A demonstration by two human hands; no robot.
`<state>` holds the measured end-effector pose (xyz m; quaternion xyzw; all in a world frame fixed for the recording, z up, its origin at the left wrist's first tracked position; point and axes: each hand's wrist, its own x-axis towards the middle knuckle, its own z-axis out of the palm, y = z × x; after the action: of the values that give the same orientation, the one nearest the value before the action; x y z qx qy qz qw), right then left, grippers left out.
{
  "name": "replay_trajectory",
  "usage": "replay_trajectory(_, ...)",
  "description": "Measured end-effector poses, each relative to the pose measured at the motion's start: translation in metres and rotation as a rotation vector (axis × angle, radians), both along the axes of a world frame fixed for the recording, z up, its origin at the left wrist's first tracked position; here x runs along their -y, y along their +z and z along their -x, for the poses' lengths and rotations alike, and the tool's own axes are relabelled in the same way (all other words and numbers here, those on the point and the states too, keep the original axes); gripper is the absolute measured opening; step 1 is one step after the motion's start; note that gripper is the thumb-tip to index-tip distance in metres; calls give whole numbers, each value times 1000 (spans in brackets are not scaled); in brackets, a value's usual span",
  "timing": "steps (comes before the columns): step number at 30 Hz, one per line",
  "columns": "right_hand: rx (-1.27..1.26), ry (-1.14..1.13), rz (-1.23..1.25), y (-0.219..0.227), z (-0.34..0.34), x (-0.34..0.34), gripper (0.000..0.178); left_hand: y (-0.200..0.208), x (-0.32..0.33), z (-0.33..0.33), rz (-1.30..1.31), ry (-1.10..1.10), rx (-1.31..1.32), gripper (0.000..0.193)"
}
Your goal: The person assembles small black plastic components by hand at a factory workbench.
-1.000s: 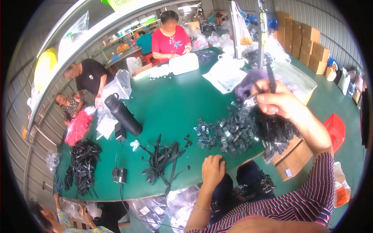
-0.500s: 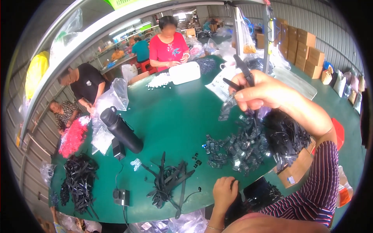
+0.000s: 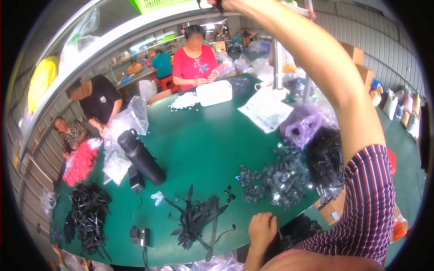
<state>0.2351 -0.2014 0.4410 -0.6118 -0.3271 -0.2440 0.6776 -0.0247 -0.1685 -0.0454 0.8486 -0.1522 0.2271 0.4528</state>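
My right hand [image 3: 222, 3] is raised to the upper edge of the picture, beside the overhead frame and near a green basket [image 3: 158, 4]. The picture's edge cuts most of it off. Black strap ends [image 3: 218, 6] show at its closed fingers. My left hand [image 3: 263, 229] is low at the table's near edge, fingers curled together. A dark bit shows at its fingertips, too small to name. Beyond that hand lies a heap of clear and dark plastic buckles [image 3: 287, 178]. Black straps [image 3: 325, 156] are piled to the right of the buckles, and a tangle of straps [image 3: 199, 219] lies to the left.
A black bottle [image 3: 142, 158] stands on the green table [image 3: 203, 149], with a power adapter [image 3: 140, 235] nearer. More straps [image 3: 88, 217] are heaped at far left. Purple plastic [image 3: 307, 122] and printed paper [image 3: 266, 110] lie far right. Co-workers [image 3: 195, 63] work across the table.
My right hand has risen from over the buckle heap up to the overhead frame, moving left, with the black strap. The paper and purple plastic are uncovered. My left hand has hardly moved.
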Motion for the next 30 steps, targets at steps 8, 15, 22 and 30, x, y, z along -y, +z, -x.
replay_trajectory(8, -133, 49, 397, -107, 61, 69, 26, 0, -2, -4, 41, -21, 18, 12)
replay_trajectory(15, -447, 270, 604, -154, 91, 99, 24, -2, 1, -8, 21, -35, 1, 12)
replay_trajectory(22, -669, 341, 572, -182, 117, 126, 24, -1, 4, -4, 37, 5, 26, 8)
replay_trajectory(30, -799, 397, 312, -222, 163, 190, 29, -8, 5, -5, 29, 2, -19, 8)
